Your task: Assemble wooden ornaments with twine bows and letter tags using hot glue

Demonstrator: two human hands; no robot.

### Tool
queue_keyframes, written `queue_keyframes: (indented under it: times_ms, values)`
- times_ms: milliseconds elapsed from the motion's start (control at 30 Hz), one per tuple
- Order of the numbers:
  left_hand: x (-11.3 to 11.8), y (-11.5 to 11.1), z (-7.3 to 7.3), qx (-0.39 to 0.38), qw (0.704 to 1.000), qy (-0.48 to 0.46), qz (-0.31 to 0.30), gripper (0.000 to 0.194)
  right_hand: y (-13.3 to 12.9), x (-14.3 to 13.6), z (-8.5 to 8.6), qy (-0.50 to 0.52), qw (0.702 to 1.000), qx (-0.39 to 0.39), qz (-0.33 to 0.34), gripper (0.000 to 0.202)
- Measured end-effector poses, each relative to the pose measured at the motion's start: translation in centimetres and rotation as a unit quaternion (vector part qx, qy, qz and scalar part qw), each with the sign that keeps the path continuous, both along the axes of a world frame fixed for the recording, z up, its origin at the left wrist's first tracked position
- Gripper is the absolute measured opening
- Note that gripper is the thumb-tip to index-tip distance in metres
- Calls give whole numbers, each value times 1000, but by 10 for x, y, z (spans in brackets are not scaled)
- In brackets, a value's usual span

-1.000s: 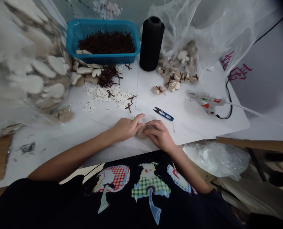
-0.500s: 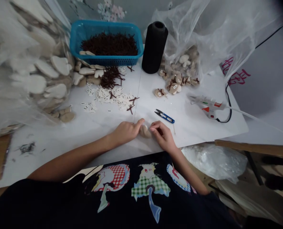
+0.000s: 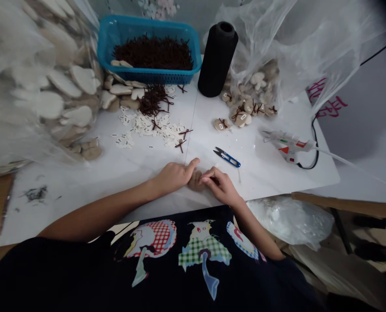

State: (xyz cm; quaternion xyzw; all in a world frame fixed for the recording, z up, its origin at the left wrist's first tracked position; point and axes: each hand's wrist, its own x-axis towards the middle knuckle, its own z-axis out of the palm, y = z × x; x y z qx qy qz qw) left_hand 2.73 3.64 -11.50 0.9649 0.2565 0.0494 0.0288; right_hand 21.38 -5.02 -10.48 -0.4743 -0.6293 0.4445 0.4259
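Observation:
Near the front of the table, my left hand (image 3: 176, 177) is closed on a small beige padded fabric piece (image 3: 195, 181), thumb stretched along its far side. My right hand (image 3: 221, 186) pinches thumb and forefinger together at the piece's right edge; whatever is between those fingertips is too small to make out. Just beyond lie blue-handled thread snips (image 3: 227, 157). Dark brown bows (image 3: 180, 145) and a spread of small white labels (image 3: 147, 125) are farther off to the left.
At the back stand a blue basket (image 3: 149, 76) of brown bows and a black thread cone (image 3: 217, 60). Plastic bags of padded pieces flank the table. Finished-looking pieces (image 3: 241, 118) with bows and labels sit back right, near a corded glue gun (image 3: 288, 145).
My right hand has shifted left onto the padded piece, which now shows its beige side, with less white visible. The view has tilted slightly.

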Motion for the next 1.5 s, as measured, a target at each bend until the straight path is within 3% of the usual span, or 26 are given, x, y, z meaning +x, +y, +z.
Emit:
queue_keyframes:
  times_ms: [100,200,267,367,433,533,700,767,967,1233,1400,1500]
  values:
    - [0,1,-1,-13,999,-44,23,33,2,1,-1,-105,993,35,35,11]
    - [-1,-1,6,-125,978,-149,77,30,4,1,-1,-142,988,51,13,13]
    - [-2,-2,13,-262,925,-253,107,31,4,1,-1,-140,989,48,-16,13]
    - [0,-4,24,-415,818,-381,118,37,5,0,1,-128,990,31,-46,15]
    - [3,-4,28,-457,771,-426,129,40,7,-1,3,-124,991,17,-55,17]
    - [6,-4,28,-508,723,-445,144,40,12,-5,4,-139,988,4,-64,19]
    - [12,1,20,-627,613,-467,112,40,20,-13,4,-188,979,-4,-79,18]
    - [14,5,18,-640,591,-474,127,39,21,-14,4,-202,976,-3,-75,18]
    - [9,14,20,-639,643,-404,123,47,17,-6,0,-243,969,29,-48,19]
    - [-2,17,23,-608,680,-391,125,49,8,7,1,-322,945,51,-21,22]
    - [1,13,20,-607,699,-370,86,55,7,8,8,-356,931,67,38,28]
    - [2,15,17,-595,700,-389,74,53,10,5,15,-411,903,74,105,44]
